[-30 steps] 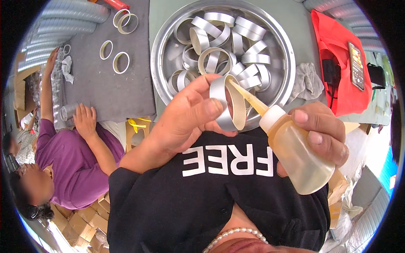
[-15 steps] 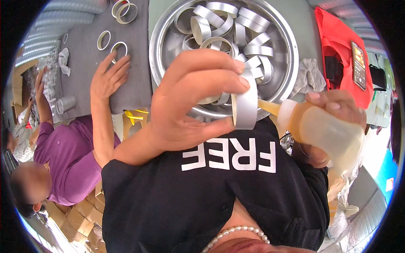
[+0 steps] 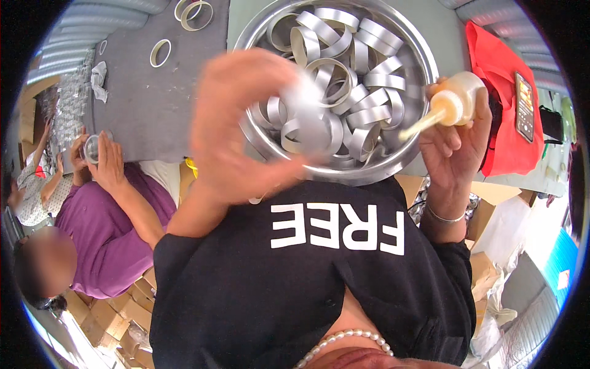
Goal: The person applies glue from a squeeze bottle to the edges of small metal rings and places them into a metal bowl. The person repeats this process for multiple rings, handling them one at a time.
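Holding a squeeze bottle [image 3: 462,98] of amber liquid, right hand [image 3: 458,144] grips it beside the metal bowl's [image 3: 424,132] rim. Left hand [image 3: 246,123] blurred above silver rings [image 3: 362,55] in bowl; grasp cannot be told.

A blurred silver metal ring [image 3: 305,98] sits over the round steel basin's [image 3: 424,55] heaped rings; the amber squeeze bottle [image 3: 458,101] tilts nozzle-down.

A: What's in the hands?
B: The right hand [image 3: 458,144] grips a bottle [image 3: 458,101] by the bowl [image 3: 424,55] of rings [image 3: 362,92]; the left hand [image 3: 246,123] is blurred over it.
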Demonstrator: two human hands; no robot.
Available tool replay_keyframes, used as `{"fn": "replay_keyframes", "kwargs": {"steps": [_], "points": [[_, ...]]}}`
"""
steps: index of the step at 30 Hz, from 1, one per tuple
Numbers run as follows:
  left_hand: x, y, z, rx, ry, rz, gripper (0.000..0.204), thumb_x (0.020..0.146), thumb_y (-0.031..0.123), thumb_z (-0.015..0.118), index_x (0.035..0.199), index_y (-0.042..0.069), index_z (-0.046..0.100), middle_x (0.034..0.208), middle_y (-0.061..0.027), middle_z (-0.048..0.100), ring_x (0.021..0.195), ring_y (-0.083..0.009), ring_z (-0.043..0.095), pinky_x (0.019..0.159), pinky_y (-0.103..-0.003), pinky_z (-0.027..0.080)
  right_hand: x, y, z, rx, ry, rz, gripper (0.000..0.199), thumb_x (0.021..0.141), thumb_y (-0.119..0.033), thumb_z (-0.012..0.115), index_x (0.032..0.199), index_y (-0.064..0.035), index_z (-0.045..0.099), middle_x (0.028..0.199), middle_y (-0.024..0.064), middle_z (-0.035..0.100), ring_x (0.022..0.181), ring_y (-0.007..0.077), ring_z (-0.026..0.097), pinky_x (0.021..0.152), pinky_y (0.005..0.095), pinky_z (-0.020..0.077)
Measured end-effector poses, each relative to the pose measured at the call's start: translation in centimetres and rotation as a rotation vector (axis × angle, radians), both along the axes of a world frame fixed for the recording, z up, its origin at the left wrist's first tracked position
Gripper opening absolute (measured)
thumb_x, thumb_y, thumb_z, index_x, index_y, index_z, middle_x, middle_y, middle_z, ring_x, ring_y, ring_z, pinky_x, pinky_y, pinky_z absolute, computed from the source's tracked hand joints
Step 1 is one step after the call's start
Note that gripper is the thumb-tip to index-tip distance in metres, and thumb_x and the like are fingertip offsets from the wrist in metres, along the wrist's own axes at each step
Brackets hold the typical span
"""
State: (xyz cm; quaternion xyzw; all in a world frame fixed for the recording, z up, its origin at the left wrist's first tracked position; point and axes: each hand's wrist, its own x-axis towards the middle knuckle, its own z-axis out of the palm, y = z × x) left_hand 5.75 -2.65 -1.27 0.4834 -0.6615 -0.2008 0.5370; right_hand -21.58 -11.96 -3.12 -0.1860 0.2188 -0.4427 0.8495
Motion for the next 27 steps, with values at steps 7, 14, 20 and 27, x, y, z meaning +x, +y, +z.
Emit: {"fn": "replay_keyframes", "kwargs": {"steps": [7,14,20,27], "points": [[8.7,1.3,-3.0,0.2,-0.566,0.77,0.065,0.065,0.018,0.082,0.123,0.004,0.057,0.122,-0.0116,0.054,0.107,-0.0221,0.055,0.089,-0.037,0.047,-2.0,-1.1,-1.5,-0.007,-0.124,-0.13,0.058,0.096,-0.045,0.046,0.114,0.0102,0.055,0.106,0.0231,0.064,0.045,0.003,0.041,0.037,0.0143,0.0328],[-2.0,3.0,-0.5,0.206,-0.568,-0.002,0.059,0.057,0.022,0.084,0.111,0.008,0.064,0.105,-0.01,0.059,0.102,-0.0278,0.054,0.086,-0.038,0.044,-1.9,-0.6,-2.2,-0.063,-0.103,-0.098,0.059,0.096,-0.045,0.048,0.119,0.009,0.047,0.113,0.0244,0.057,0.046,0.0053,0.047,0.041,0.0165,0.039],[-3.2,2.8,-2.6,0.202,-0.506,0.038,0.039,0.063,0.005,0.077,0.1,0.005,0.065,0.096,-0.0082,0.058,0.089,-0.028,0.057,0.076,-0.037,0.046,-1.4,0.1,-1.4,-0.036,-0.068,-0.129,0.059,0.095,-0.046,0.047,0.114,0.0096,0.054,0.1,0.0238,0.066,0.041,0.0043,0.041,0.037,0.016,0.0339],[-1.4,1.7,-2.6,0.154,-0.485,0.175,0.021,0.074,-0.004,0.067,0.094,0.002,0.068,0.091,-0.01,0.062,0.082,-0.0268,0.06,0.068,-0.034,0.049,-1.0,0.3,-1.8,-0.039,-0.048,-0.152,0.058,0.095,-0.046,0.047,0.114,0.0088,0.054,0.099,0.0242,0.066,0.041,0.0053,0.044,0.037,0.0164,0.0358]]}}
